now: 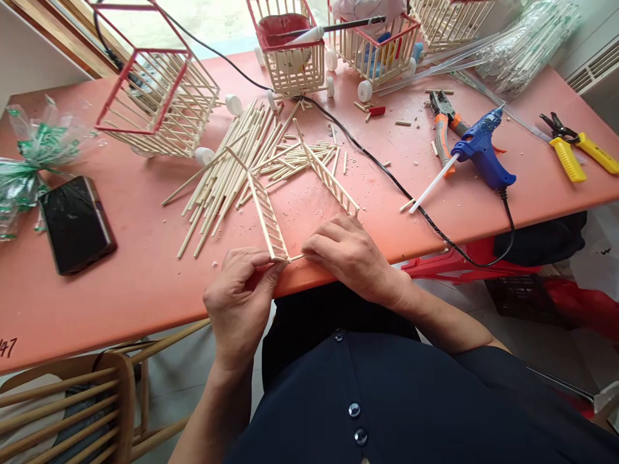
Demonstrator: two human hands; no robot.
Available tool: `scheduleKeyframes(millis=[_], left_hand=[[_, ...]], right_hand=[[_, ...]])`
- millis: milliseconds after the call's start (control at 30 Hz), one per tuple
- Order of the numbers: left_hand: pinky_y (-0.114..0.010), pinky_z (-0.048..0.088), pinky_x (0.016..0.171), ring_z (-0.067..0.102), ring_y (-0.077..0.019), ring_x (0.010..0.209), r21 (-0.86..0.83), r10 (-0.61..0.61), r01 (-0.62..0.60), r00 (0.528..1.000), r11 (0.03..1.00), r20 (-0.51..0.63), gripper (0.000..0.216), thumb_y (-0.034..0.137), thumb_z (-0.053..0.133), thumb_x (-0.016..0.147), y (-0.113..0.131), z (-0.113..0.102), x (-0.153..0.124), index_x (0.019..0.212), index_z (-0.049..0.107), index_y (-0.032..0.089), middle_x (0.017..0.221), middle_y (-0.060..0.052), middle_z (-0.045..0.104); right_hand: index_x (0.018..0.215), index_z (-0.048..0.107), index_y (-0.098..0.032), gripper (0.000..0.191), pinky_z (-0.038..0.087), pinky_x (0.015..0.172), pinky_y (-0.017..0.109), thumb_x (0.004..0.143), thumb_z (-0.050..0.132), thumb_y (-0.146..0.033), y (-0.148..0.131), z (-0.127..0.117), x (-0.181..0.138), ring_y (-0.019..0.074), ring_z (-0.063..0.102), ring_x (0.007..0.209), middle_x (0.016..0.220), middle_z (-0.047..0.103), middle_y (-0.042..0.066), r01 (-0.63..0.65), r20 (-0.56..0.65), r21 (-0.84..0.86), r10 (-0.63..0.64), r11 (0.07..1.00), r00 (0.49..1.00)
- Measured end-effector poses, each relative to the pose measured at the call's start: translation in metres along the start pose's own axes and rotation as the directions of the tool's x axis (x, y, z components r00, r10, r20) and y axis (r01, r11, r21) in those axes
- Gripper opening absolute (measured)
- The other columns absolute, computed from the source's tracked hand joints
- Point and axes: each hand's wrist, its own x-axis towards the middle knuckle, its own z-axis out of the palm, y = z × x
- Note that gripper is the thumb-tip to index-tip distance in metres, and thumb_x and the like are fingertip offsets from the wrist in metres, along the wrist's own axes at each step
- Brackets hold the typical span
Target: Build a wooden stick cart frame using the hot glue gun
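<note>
A small frame of thin wooden sticks [269, 222] stands at the table's front edge, its left side built like a ladder with short rungs. My left hand [244, 290] pinches the near corner of that side between thumb and fingers. A matching ladder-like side [331, 179] rises on the right. My right hand [351, 254] is closed at the near end of the frame, its fingers on a short stick that runs toward the left corner. The fingertips partly hide that joint. Behind the frame lies a pile of loose wooden sticks [232, 167], with shorter cut pieces beside it.
Stick-built carts with red rims [159, 96] line the back of the pink table [145, 258]. A blue glue gun [486, 151], orange-handled pliers [442, 125] and yellow-handled cutters [565, 154] lie right; a black cable [372, 158] crosses the table. At left are a phone [77, 222] and plastic bags [43, 148].
</note>
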Motion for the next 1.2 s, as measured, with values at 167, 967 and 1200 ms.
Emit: scheduleKeyframes(millis=[167, 967, 1200], left_hand=[[-0.032, 0.055, 0.085, 0.068, -0.0162, 0.089, -0.015, -0.007, 0.007, 1.000, 1.000, 0.002, 0.003, 0.024, 0.078, 0.095, -0.0015, 0.0004, -0.0011, 0.094, 0.077, 0.026, 0.090, 0.001, 0.073], [-0.029, 0.055, 0.086, 0.068, -0.0148, 0.090, -0.020, 0.033, -0.033, 0.999, 0.999, 0.028, 0.003, 0.024, 0.075, 0.097, -0.0030, 0.0018, -0.0009, 0.097, 0.076, 0.027, 0.092, 0.002, 0.073], [-0.029, 0.055, 0.085, 0.067, -0.0147, 0.088, -0.026, 0.048, -0.047, 0.998, 0.999, 0.028, 0.003, 0.024, 0.074, 0.097, -0.0029, 0.0022, 0.0004, 0.096, 0.076, 0.027, 0.090, 0.002, 0.073]], right_hand=[[0.095, 0.071, -0.020, 0.021, 0.042, 0.095, 0.033, 0.110, 0.056, -0.023, 0.0004, 0.0007, -0.0001, 0.0197, 0.054, 0.095, 0.094, 0.071, 0.003, -0.012, 0.027, 0.022, 0.011, 1.000, 1.000], [0.094, 0.070, -0.020, 0.025, 0.043, 0.093, 0.033, 0.111, 0.052, -0.019, 0.0005, 0.0032, -0.0018, 0.0190, 0.056, 0.093, 0.094, 0.072, 0.004, 0.003, 0.017, 0.007, -0.004, 1.000, 1.000], [0.094, 0.070, -0.019, 0.024, 0.043, 0.093, 0.033, 0.111, 0.054, -0.019, 0.0000, 0.0030, -0.0016, 0.0186, 0.057, 0.092, 0.093, 0.072, 0.004, 0.009, -0.011, 0.006, -0.009, 1.000, 1.000]])
